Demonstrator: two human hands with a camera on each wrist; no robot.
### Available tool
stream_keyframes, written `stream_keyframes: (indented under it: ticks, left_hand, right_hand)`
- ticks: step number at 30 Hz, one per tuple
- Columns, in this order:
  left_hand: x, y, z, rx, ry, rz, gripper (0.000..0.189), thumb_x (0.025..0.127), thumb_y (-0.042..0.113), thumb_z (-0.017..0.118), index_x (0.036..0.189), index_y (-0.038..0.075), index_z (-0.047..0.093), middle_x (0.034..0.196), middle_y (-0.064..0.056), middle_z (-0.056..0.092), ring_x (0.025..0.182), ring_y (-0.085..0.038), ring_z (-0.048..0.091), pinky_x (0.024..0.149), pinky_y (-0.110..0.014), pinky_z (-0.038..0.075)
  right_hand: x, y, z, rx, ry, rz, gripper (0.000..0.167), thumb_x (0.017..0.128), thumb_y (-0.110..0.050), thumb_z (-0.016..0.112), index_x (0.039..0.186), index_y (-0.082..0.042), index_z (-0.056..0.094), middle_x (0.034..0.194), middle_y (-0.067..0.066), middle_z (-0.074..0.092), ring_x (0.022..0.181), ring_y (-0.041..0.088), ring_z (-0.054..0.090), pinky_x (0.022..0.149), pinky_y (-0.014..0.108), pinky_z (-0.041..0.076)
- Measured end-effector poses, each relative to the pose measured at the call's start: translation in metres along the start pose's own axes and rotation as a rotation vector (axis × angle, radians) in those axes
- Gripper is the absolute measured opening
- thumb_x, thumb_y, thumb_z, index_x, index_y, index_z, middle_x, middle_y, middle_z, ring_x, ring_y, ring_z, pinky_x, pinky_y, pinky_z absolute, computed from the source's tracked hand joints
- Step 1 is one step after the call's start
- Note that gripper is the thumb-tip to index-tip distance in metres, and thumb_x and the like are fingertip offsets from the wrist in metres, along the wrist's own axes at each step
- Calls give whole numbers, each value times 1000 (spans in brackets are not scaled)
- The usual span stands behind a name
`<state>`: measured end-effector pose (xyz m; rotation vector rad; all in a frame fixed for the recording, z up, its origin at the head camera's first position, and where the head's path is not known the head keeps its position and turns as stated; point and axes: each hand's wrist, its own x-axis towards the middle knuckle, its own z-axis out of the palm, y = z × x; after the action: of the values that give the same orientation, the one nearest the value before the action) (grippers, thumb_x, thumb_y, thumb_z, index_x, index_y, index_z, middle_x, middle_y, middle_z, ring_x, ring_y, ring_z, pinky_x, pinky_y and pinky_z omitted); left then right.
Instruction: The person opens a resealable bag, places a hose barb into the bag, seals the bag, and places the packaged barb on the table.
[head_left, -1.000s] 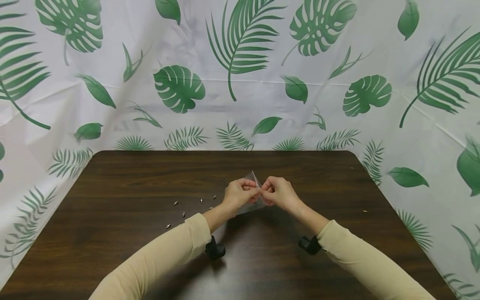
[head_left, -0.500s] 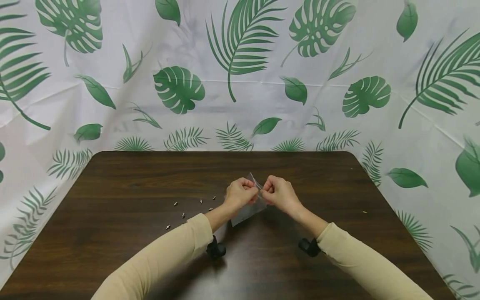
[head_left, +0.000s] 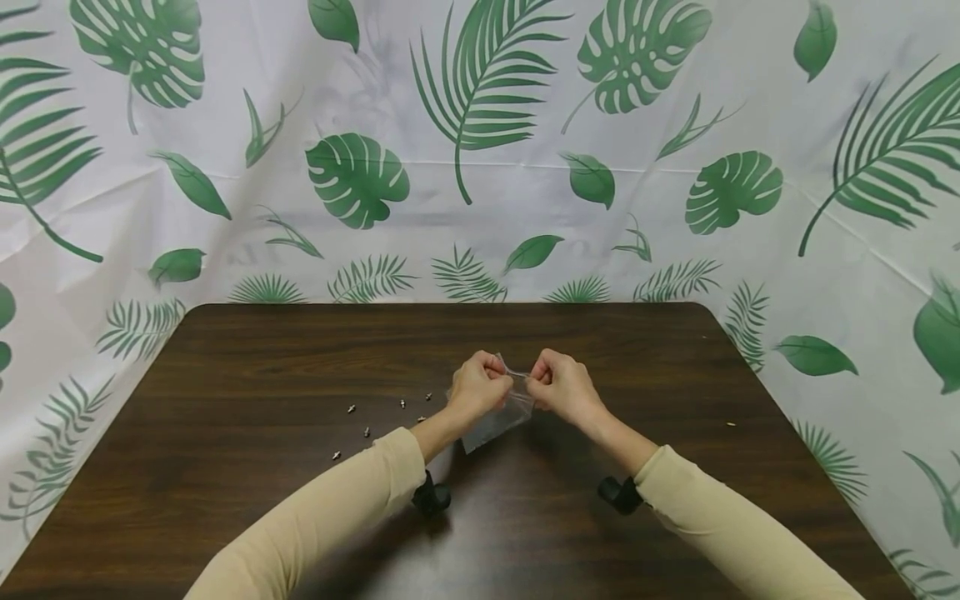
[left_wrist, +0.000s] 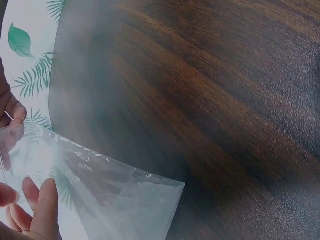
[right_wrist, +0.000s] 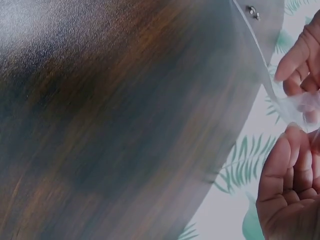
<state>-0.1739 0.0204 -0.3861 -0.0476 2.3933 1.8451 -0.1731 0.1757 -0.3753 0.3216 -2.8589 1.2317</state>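
Observation:
Above the middle of the table, both hands hold a clear plastic bag [head_left: 495, 425] by its upper edge. My left hand [head_left: 477, 387] pinches the edge between thumb and curled fingers. A short stretch of film away, my right hand [head_left: 562, 387] pinches the other side, its fingers curled in. The film is pulled taut between the two hands. In the left wrist view, the see-through bag [left_wrist: 135, 200] hangs down with a crinkled side edge and a free corner. The right wrist view shows the right hand's fingertips [right_wrist: 292, 132] right at the film.
Several small metal pieces [head_left: 367, 432] lie scattered on the dark wooden table [head_left: 645, 350], left of the hands. One small yellowish piece [head_left: 731, 423] lies far to the right. A white leaf-print cloth [head_left: 480, 233] hangs behind the table.
The bag's upper edge has gone from a slanted point to a nearly level stretch between the hands. Its lower part has dropped and spread into view. The hands have drawn slightly apart.

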Motion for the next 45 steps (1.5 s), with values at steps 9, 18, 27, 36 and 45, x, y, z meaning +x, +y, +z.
stream_keyframes:
  ticks: [9,18,27,36,45]
  left_hand:
    - [-2,2,0,46,-40,58,20,76,1,55,95,3,56,77,-2,52,56,-10,54,52,-23,52]
    - [-2,1,2,100,-23,84,13,79,5,61,92,5,58,70,0,52,48,-7,52,46,-19,44]
    - [1,0,1,164,10,120,11,79,5,62,89,5,57,69,0,51,49,-7,49,47,-19,38]
    - [0,-2,-1,160,33,131,15,76,4,58,91,7,58,69,2,51,48,-7,51,52,-21,40]
    - [-2,-3,-5,121,35,123,17,76,4,56,92,5,59,70,1,49,47,-8,50,48,-20,39]
  right_hand:
    - [2,1,-1,87,-71,-1,11,83,-1,65,89,-1,56,70,7,60,55,16,62,51,28,53]
    - [4,-6,2,-48,-63,-97,7,80,-2,67,81,-3,61,63,1,58,50,7,48,46,21,40]
    - [4,-7,5,-113,-38,-135,12,77,-1,66,76,-7,57,60,0,55,50,7,48,46,22,38]
    - [9,1,-1,-114,-36,-76,7,77,1,60,79,-4,55,61,2,56,48,9,53,47,25,42]
    - [12,9,-6,-3,-63,44,8,79,2,57,86,1,55,66,7,58,51,13,61,51,27,52]
